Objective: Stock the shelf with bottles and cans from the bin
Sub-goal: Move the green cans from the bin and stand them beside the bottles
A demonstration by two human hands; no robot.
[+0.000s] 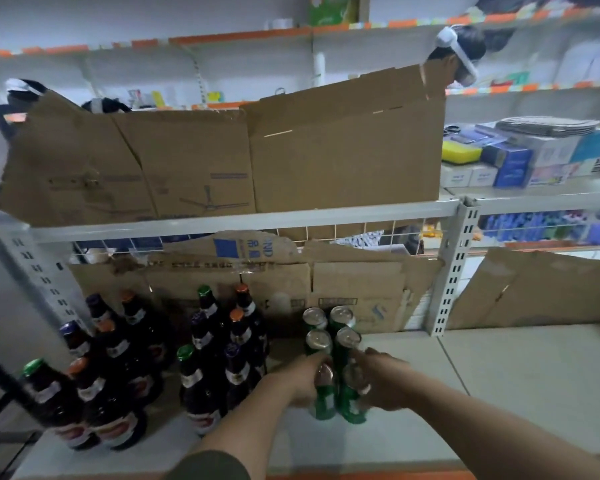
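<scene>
Two rows of green cans stand on the grey shelf (499,368). My left hand (300,382) grips the front left green can (324,396). My right hand (381,379) grips the front right green can (352,400). Both cans stand upright on the shelf, side by side. Behind them stand several more green cans (329,329) with silver tops. Left of the cans, several dark glass bottles (201,386) with orange, green and purple caps stand in groups. The bin is not in view.
Flattened cardboard (291,289) lines the back of the shelf, and a larger cardboard sheet (222,161) stands on the shelf above. A perforated upright post (454,268) divides the bays. Boxed goods (520,161) fill the upper right shelf. A person's head (461,50) shows beyond.
</scene>
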